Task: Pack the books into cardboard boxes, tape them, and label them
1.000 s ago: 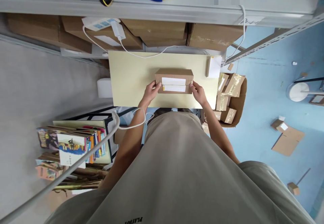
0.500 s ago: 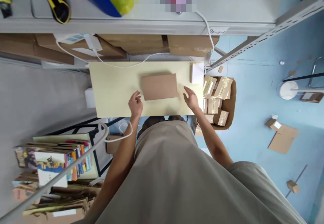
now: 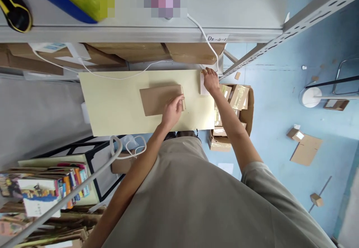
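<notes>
The person wears a loose, grey-olive T-shirt [image 3: 196, 188] — plain across its visible front, lightly creased — with a short right sleeve [image 3: 256, 173] ending on the upper arm. The left hand [image 3: 171, 114] and right hand [image 3: 211, 80] are bare, like both forearms [image 3: 143, 162]. Below the hem [image 3: 188, 138] shows something dark brown [image 3: 185, 133] — shoes or trousers, too small to tell.

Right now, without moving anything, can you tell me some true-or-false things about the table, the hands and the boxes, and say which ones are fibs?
1. The left hand is at the brown box's right end. True.
2. The right hand is on the books. False: it is over a white rectangular item at the table's far right corner.
3. The tabletop is bright red. False: it is pale yellow.
4. The big open carton beside the table has taped boxes in it. True.
5. The books are at the picture's upper right. False: they are at the lower left.
</notes>
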Tool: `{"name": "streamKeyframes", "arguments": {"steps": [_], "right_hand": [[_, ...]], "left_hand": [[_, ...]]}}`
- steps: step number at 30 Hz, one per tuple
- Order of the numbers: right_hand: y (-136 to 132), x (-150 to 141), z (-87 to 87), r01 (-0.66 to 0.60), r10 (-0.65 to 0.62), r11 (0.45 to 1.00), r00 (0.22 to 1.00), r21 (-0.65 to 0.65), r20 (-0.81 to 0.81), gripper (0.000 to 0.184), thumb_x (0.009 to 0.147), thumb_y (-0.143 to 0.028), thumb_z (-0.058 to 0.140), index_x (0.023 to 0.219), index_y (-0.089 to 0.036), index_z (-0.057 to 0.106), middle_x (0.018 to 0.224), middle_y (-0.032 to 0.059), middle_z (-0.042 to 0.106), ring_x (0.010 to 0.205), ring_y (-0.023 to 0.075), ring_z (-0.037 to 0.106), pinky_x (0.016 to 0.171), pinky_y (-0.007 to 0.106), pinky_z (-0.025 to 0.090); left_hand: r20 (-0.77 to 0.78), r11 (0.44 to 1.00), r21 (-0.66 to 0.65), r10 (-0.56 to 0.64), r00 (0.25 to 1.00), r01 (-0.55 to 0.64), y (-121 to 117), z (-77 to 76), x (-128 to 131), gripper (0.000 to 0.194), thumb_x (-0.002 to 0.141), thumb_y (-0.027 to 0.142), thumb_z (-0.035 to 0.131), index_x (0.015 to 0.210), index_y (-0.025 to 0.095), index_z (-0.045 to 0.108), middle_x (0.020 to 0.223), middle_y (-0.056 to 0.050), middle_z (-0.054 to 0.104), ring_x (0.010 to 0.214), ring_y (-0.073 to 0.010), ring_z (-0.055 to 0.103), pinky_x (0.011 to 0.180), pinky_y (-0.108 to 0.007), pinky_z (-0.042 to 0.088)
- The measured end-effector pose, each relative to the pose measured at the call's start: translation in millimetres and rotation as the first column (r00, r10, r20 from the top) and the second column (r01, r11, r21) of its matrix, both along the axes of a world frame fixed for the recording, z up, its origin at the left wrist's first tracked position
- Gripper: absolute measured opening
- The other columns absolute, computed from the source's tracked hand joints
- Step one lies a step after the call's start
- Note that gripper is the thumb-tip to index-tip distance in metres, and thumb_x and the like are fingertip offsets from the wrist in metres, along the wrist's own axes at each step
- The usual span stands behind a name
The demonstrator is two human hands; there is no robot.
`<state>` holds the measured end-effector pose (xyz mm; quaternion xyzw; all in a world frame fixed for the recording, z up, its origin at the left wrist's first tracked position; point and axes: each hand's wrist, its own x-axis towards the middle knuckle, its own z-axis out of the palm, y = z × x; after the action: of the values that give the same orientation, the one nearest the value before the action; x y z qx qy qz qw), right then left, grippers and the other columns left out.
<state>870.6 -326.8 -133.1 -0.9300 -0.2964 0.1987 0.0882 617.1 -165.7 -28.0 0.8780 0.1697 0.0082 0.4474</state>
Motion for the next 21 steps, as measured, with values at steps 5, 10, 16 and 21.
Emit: {"name": "streamKeyframes", "arguments": {"steps": [5, 10, 16, 21], "right_hand": [[-14, -12, 14.5, -0.046, 0.042, 0.998, 0.993, 0.042, 0.107, 0.054, 0.118, -0.016, 0.036, 0.163, -0.014, 0.065, 0.174, 0.0221, 0.061, 0.157, 0.0383, 0.058, 0.127, 0.059, 0.052], [-53, -58, 39.9, -0.189, 0.178, 0.981, 0.968, 0.047, 0.176, 0.048, 0.119, -0.011, 0.036, 0.144, -0.017, 0.077, 0.155, 0.0200, 0.075, 0.140, 0.0347, 0.068, 0.110, 0.049, 0.055], [-114, -129, 68.2, -0.278, 0.277, 0.960, 0.955, 0.001, 0.104, 0.042, 0.117, -0.008, 0.045, 0.136, -0.017, 0.081, 0.141, 0.0199, 0.080, 0.126, 0.0345, 0.070, 0.101, 0.048, 0.052], [-128, -155, 82.2, -0.265, 0.265, 0.964, 0.963, 0.003, -0.053, 0.048, 0.117, -0.009, 0.040, 0.139, -0.020, 0.082, 0.147, 0.0197, 0.077, 0.131, 0.0376, 0.066, 0.106, 0.051, 0.051]], "left_hand": [[-0.014, 0.999, -0.001, -0.048, 0.999, 0.048, -8, -0.6, 1, 0.041, 0.116, 0.028, 0.049, 0.147, 0.022, 0.074, 0.143, -0.013, 0.084, 0.137, -0.0291, 0.078, 0.128, -0.048, 0.058], [-0.014, 0.994, -0.016, -0.110, 0.994, 0.110, -14, -10.3, 19, 0.053, 0.114, 0.024, 0.047, 0.166, 0.021, 0.060, 0.163, -0.014, 0.073, 0.155, -0.0278, 0.068, 0.137, -0.049, 0.051], [-0.132, 0.950, -0.068, -0.313, 0.941, 0.306, -41, -50.3, 64, 0.067, 0.106, 0.014, 0.047, 0.173, 0.015, 0.053, 0.176, -0.019, 0.061, 0.163, -0.0326, 0.060, 0.141, -0.054, 0.045], [-0.244, 0.925, -0.090, -0.379, 0.893, 0.369, -56, -82.0, 78, 0.073, 0.094, 0.003, 0.053, 0.167, 0.010, 0.058, 0.168, -0.026, 0.065, 0.161, -0.0360, 0.061, 0.139, -0.054, 0.046]]}}
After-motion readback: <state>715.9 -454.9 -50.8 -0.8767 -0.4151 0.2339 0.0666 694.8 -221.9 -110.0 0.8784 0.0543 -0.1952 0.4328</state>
